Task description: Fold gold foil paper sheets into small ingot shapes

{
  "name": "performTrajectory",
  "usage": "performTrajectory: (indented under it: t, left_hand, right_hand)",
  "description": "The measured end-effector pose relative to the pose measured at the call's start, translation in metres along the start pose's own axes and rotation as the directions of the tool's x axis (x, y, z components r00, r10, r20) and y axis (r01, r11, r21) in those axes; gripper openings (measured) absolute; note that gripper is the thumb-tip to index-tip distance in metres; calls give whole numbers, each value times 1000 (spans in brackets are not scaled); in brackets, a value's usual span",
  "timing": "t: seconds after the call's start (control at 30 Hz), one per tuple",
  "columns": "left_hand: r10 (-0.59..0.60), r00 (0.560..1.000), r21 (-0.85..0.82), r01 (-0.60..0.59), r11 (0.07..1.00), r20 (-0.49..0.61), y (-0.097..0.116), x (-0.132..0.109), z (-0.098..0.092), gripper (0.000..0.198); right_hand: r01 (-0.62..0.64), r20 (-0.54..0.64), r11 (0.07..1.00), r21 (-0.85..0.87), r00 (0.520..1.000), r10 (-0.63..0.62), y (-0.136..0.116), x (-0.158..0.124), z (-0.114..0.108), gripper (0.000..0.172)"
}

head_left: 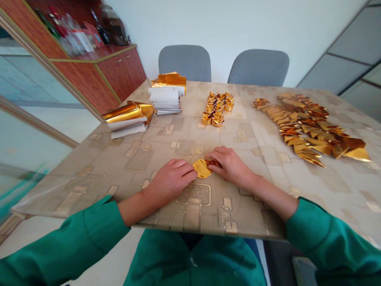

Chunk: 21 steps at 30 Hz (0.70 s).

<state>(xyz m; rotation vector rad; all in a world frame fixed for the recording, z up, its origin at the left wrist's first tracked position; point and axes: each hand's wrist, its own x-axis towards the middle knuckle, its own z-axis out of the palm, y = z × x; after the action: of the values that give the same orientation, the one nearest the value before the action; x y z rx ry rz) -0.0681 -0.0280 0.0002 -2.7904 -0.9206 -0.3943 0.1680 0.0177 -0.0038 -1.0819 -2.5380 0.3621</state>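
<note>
A small folded piece of gold foil paper [203, 168] lies on the patterned table [139, 159] right in front of me. My left hand [171, 178] rests curled beside it, fingertips pressing its left edge. My right hand [229, 163] covers its right side, fingers bent down and pinching the foil against the table. Both sleeves are green.
Stacks of gold and white foil sheets [166, 93] and curled sheets [129, 115] sit at the far left. A cluster of folded gold ingots [217, 107] lies mid-table, with a long spread of folded gold pieces [309, 127] at the right. Two grey chairs [184, 61] stand behind; a wooden cabinet [104, 75] at left.
</note>
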Motion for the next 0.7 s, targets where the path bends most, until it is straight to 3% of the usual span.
performTrajectory:
  t: [0.43, 0.7]
  left_hand:
    - [-60, 998, -61, 61, 996, 23, -5, 3, 0, 19]
    - [-5, 1000, -18, 5, 1000, -13, -7, 4, 3, 22]
  right_hand:
    - [-184, 46, 976, 119, 983, 179, -8, -1, -1, 16]
    - [-219, 79, 976, 11, 973, 217, -16, -4, -8, 11]
